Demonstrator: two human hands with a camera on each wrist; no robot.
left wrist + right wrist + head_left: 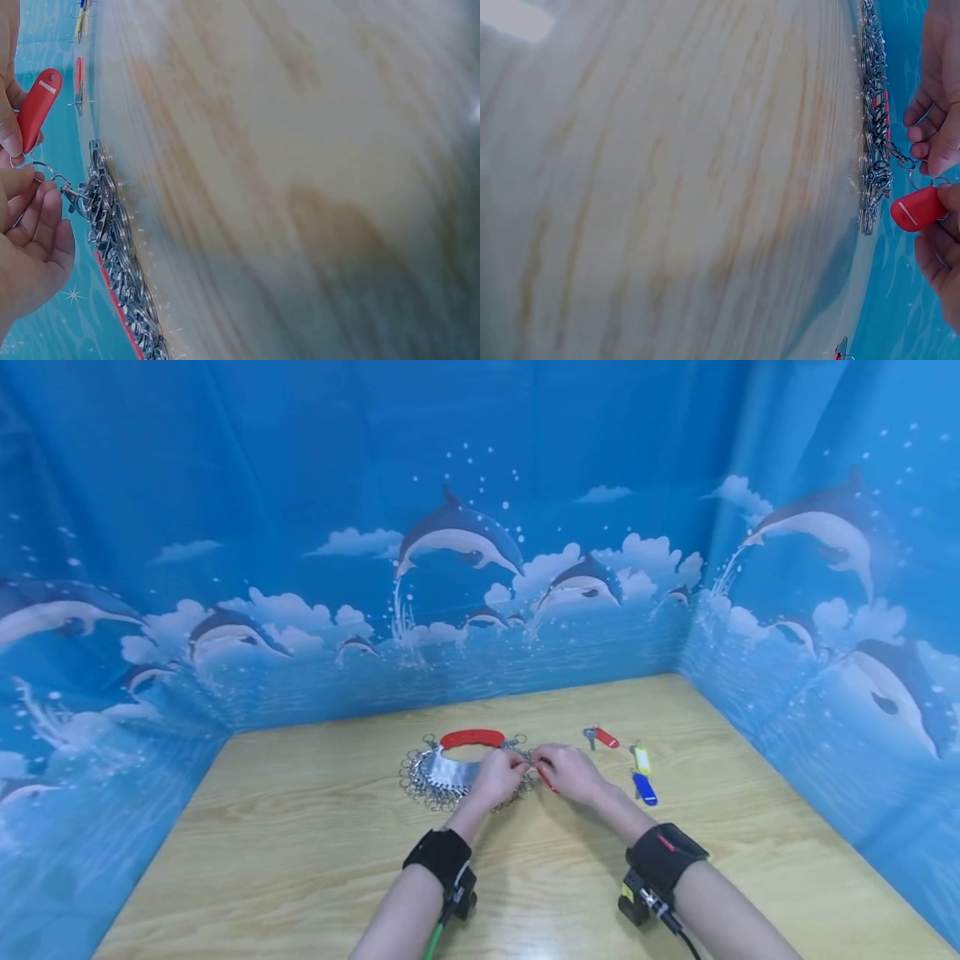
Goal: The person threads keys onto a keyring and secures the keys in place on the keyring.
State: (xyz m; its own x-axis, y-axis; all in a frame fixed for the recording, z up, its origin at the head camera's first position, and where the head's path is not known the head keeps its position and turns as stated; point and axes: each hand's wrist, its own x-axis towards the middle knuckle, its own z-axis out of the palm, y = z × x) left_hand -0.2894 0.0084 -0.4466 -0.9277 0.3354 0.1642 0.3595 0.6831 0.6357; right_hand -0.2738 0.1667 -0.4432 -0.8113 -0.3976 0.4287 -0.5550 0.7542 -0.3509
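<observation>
My left hand [497,775] pinches a metal key ring [43,166] between thumb and finger. That ring hangs on a small clasp [73,196] joined to a thick bunch of rings and clips [112,240]. In my right hand [573,772] is a red key tag [39,109], gripped by thumb and fingers right beside the left fingertips. The tag's thin wire loop overlaps the key ring in the left wrist view. Under and left of the hands lies a large key holder with a red handle [472,738] and a shiny metal plate [448,771], its edge lined with clips.
To the right on the wooden table [315,827] lie another red key tag [606,738] with a key [590,739], a yellow tag [642,760] and a blue tag [645,790]. A blue dolphin-print curtain [300,468] stands around the table's back and sides.
</observation>
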